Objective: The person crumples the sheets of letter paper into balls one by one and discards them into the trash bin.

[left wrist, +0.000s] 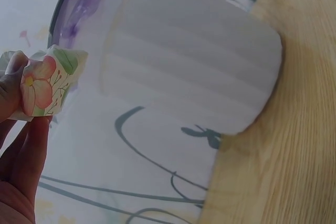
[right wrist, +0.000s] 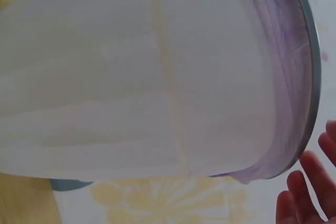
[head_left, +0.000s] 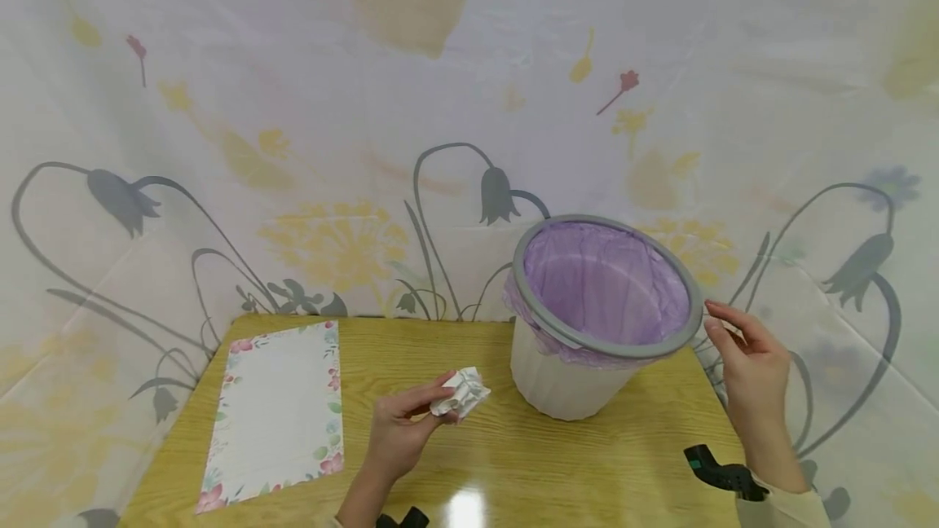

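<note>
A crumpled piece of paper [head_left: 466,392] is pinched between the thumb and fingers of my left hand [head_left: 399,433], above the table's middle. In the left wrist view this paper [left wrist: 50,83] shows a pink flower and green leaves. To its right stands a white trash bin [head_left: 568,385], upright, with a grey rim [head_left: 530,300] and a purple liner bag [head_left: 609,275]. My right hand [head_left: 756,377] is at the bin's right side, its fingertips right by the rim. Its fingers [right wrist: 315,179] are loosely extended in the right wrist view, and nothing is held in them.
A flat white sheet with a flowered border [head_left: 279,414] lies on the left of the wooden table [head_left: 433,341]. Behind the table hangs a flower-printed cloth [head_left: 308,104], close to its back edge. Dark wrist mounts [head_left: 722,475] sit on both forearms.
</note>
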Demonstrator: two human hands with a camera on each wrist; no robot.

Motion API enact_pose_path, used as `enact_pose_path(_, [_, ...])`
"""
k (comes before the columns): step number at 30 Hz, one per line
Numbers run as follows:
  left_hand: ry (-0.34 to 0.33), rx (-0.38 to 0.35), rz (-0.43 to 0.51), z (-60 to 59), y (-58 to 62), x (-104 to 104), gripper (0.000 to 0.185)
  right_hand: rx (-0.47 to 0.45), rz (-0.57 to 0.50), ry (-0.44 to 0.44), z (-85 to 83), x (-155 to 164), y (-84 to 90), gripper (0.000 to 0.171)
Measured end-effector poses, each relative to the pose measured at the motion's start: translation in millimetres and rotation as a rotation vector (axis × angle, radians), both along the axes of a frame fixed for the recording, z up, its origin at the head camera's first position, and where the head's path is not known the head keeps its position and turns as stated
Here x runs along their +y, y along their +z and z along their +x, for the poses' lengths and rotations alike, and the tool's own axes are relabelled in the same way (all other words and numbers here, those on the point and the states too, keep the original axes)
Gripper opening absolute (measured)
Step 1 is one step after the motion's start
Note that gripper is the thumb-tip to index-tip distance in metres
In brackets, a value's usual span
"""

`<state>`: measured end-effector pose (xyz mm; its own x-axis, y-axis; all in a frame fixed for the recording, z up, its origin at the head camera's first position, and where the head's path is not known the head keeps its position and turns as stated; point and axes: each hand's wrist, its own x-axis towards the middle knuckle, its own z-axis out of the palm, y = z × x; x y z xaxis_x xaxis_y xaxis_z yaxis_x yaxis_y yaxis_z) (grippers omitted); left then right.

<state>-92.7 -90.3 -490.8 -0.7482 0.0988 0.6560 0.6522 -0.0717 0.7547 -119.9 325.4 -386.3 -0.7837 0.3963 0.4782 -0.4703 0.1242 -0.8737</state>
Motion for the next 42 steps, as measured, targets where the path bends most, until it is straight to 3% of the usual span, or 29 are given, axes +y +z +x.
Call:
enact_pose_path(7, [-0.019, 0.042, 0.011, -3.5, -0.9, -2, 0.042, -0.019, 0.299, 0.018, -8.1, 3, 5.4, 0.026])
enact_pose_path(12, [-0.017, 0.048, 0.014, -4.2, 2.3, -2, 0.038, -0.028, 0.397, 0.002, -10.4, 5, 4.1, 0.027])
enact_pose_path(20, [-0.003, 0.053, 0.013, -14.8, 17.3, 0, 0.037, -0.025, 0.35, -0.019, -13.3, 6, -4.1, 0.024])
enact_pose_path(27, [0.023, 0.103, 0.028, -37.6, 39.3, 8, 0.038, 0.024, 0.261, -0.036, -14.5, 0, -11.1, 0.019])
enact_pose_path(37, [-0.045, 0.096, 0.116, -72.8, 76.9, 27, 0.036, 0.038, 0.131, -0.03, -19.2, -9, -15.9, 0.021])
enact_pose_path(42, [-0.084, 0.066, 0.083, -88.3, 99.1, 39, 0.037, 0.045, 0.126, -0.049, -19.0, -12, -17.9, 0.021])
